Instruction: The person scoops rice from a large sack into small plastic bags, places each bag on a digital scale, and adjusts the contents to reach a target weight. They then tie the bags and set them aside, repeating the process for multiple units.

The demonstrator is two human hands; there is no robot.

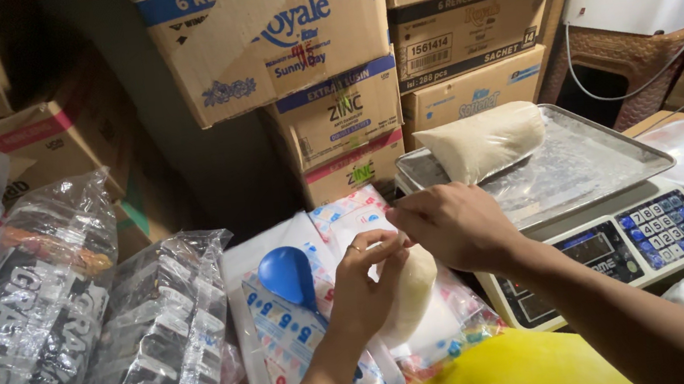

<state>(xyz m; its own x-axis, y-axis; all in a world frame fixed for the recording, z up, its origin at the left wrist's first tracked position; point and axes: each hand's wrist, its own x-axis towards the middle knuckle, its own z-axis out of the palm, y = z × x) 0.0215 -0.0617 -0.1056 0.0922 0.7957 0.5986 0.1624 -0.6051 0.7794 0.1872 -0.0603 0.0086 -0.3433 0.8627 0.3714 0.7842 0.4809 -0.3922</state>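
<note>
From the head view, both hands meet over a small clear bag of white grains [412, 293], which hangs just below the fingers, its long axis running downward and slightly toward the person. The left hand [364, 281] pinches the bag's top from the near side, fingers curled closed on the plastic; the right hand [452, 226] comes in from the right and closes over the same neck — thumb and fingers bent, seemingly gripping the film, though its fingertips are hidden behind the knuckles. Neither hand is nearer than the other; they touch at the bag's mouth.

Below the bag lies a large printed plastic sack [290, 331] with a blue scoop [287, 274] resting on it, just left of the left hand. To the right, near the right wrist, stands a digital scale [622, 243]; a filled bag [480, 140] lies on the steel pan [584, 156]. The space is cramped — stacked cardboard boxes [324, 53] rise behind, plastic-wrapped packs [50, 318] crowd the left, and a yellow bag [515, 372] sits at the near edge.
</note>
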